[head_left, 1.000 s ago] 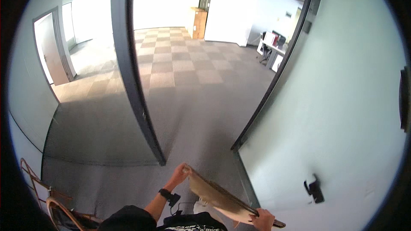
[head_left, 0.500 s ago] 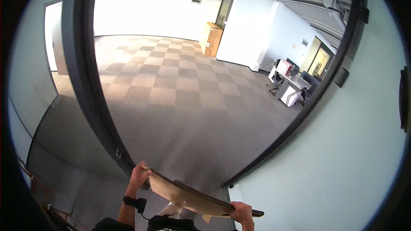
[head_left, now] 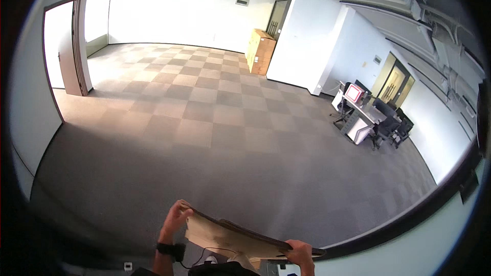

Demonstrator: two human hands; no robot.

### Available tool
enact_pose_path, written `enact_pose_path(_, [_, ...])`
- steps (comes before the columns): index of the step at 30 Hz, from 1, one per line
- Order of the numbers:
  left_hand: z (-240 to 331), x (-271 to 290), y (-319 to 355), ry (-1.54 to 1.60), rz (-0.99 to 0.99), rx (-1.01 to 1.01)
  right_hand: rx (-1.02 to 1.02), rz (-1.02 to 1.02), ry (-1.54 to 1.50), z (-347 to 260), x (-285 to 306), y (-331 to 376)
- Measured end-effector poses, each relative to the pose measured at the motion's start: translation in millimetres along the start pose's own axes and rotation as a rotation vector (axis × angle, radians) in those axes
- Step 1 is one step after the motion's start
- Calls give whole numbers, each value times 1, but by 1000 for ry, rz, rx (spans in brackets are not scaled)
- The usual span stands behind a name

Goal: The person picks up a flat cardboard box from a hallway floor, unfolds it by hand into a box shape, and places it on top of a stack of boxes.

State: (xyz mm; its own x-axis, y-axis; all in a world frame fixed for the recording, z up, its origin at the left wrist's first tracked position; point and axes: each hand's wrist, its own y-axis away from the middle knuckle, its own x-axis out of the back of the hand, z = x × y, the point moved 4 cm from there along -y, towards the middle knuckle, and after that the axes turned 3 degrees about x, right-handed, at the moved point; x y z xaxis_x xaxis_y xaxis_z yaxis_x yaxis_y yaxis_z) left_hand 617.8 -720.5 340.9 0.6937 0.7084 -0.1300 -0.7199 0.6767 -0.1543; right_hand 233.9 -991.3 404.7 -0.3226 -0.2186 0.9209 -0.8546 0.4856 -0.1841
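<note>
I carry a flat brown cardboard sheet [head_left: 232, 235] low in front of me, held almost level. My left hand [head_left: 176, 217] grips its left end, with a black watch on that wrist. At the other end, my right hand [head_left: 302, 253] clasps the right edge near the bottom of the view. A thin dark cable hangs below the sheet.
A wide room with grey and checkered tan carpet [head_left: 215, 117] stretches ahead. A tall cardboard box [head_left: 260, 51] stands by the far wall. Desks with dark office chairs [head_left: 371, 120] sit at the right. A door frame edge [head_left: 409, 220] curves on the right; an open doorway [head_left: 64, 46] is left.
The view has passed forward through the doorway: the dark door frames on both sides have slid out of sight and the open room fills the picture. Both hands kept hold of the cardboard.
</note>
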Motion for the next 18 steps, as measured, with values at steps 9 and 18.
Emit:
enact_pose_path(9, [-16,-23,-217,-251,184,104,-131,-211,39,82,-42,-202])
enact_pose_path(18, [-20,26,-360,-152,422,43,216,-87,-137,121,-60,-495])
